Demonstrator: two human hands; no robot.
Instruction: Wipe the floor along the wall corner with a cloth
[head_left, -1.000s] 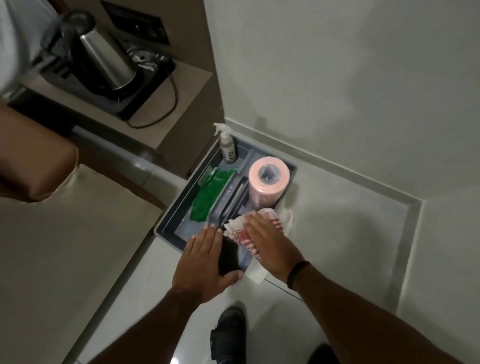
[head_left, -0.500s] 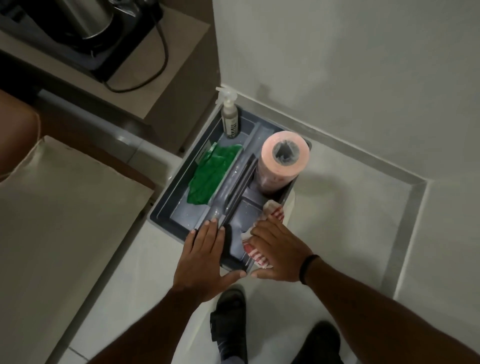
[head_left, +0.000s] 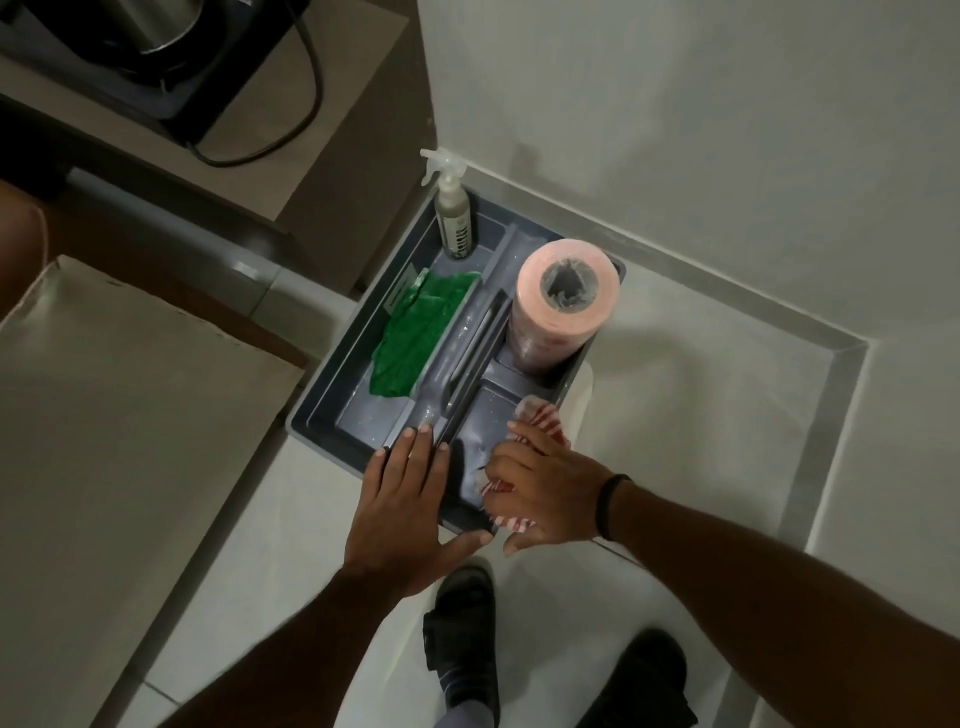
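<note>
A grey cleaning caddy (head_left: 332, 395) stands on the pale floor against the wall. My right hand (head_left: 545, 488) lies over a red-and-white striped cloth (head_left: 543, 415) at the caddy's near right compartment, fingers curled on it. Flat on the caddy's near edge, beside the central handle, rests my left hand (head_left: 405, 499), fingers spread. A green cloth (head_left: 415, 338) lies in the left compartment. The wall corner (head_left: 852, 348) with its grey skirting is to the right.
A spray bottle (head_left: 454, 218) and a pink paper roll (head_left: 566, 306) stand in the caddy. A brown cabinet (head_left: 332, 130) with a kettle base and cable is at upper left, a beige cushion (head_left: 119, 415) at left. My two dark shoes (head_left: 462, 634) are below.
The view has dropped and closed in on the caddy. My right hand slid toward the near edge of the caddy, staying on the striped cloth. The left hand stays on the caddy.
</note>
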